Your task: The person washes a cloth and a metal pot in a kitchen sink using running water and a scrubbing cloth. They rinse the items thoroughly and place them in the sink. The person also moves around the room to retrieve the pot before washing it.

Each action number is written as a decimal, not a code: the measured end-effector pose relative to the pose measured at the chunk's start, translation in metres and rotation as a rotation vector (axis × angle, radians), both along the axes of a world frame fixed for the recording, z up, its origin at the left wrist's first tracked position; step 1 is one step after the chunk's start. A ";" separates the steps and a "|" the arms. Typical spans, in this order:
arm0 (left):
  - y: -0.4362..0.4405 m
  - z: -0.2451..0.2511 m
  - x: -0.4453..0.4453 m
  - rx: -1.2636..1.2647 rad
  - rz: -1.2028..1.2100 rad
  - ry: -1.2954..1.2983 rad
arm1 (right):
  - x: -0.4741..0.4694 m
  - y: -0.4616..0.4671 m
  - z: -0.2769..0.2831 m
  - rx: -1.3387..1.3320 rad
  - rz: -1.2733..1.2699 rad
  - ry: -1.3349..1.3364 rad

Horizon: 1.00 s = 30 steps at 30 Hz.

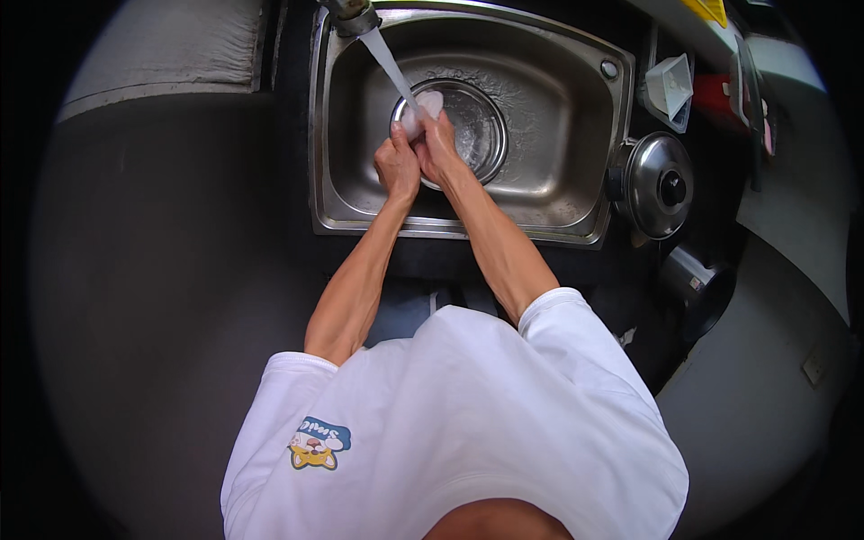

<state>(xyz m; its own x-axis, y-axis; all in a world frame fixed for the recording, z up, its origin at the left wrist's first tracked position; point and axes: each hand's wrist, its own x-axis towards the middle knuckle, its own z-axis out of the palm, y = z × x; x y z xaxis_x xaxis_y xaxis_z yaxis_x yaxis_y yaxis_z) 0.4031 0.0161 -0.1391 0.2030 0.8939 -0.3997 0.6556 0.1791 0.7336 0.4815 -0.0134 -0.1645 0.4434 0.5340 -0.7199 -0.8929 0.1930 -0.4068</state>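
Over a round stainless-steel bowl in the sink, both my hands hold a pale, rounded object. Its exact kind is hard to tell, since fingers and running water cover part of it. My left hand grips its near left side, with the thumb up along it. My right hand is closed around the right side, close against the left. A stream of water falls from the metal tap onto the object and my fingers. Water stands in the bowl.
The stainless-steel sink has a raised rim around the bowl. Right of it stand a lidded metal pot, a dark cylindrical container and translucent plastic containers. A red item lies farther right, beside the wall.
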 end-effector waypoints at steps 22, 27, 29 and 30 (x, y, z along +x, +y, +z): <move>0.000 -0.001 0.001 0.083 -0.104 -0.086 | 0.027 -0.077 -0.034 -0.152 1.196 -1.215; 0.000 -0.015 -0.003 -0.120 -0.077 -0.040 | 0.069 -0.082 0.004 -0.759 1.112 -1.353; 0.003 -0.014 -0.006 0.034 -0.164 0.012 | 0.073 -0.067 0.026 -0.708 0.827 -1.170; 0.005 -0.012 -0.008 0.079 -0.186 0.084 | 0.074 -0.062 0.036 -0.558 0.668 -0.976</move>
<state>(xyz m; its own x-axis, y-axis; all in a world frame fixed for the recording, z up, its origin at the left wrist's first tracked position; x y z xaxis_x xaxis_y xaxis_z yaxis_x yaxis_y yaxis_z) 0.3954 0.0207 -0.1513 0.3365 0.8734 -0.3521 0.7311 -0.0066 0.6822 0.5552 -0.0755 -0.1283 0.6724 0.5889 -0.4484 -0.0431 -0.5736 -0.8180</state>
